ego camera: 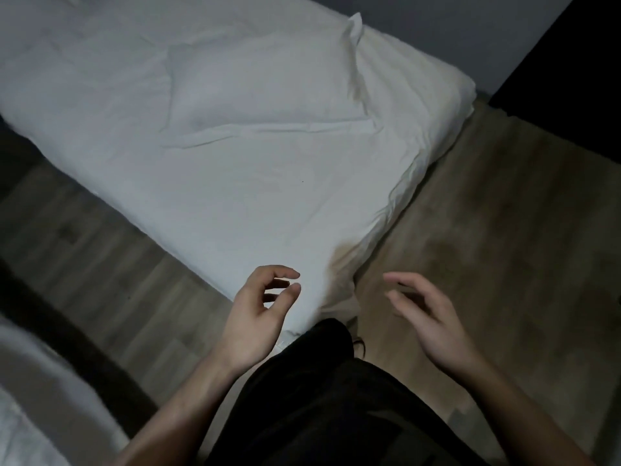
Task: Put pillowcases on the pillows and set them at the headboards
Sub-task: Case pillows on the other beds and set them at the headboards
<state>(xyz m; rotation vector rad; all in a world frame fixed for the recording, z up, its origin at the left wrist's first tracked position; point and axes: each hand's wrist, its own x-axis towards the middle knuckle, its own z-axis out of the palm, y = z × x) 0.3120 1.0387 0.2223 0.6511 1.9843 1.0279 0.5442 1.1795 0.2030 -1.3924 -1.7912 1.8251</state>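
head view: a white pillow [265,85] in its case lies on the bed [235,203], near the far end by the wall [453,25]. both hands hang empty above the bed's near corner, fingers loosely curled: left hand [258,317] over the sheet edge, right hand [426,317] over the wood floor [504,213]. a second bed [30,398] shows at lower left.
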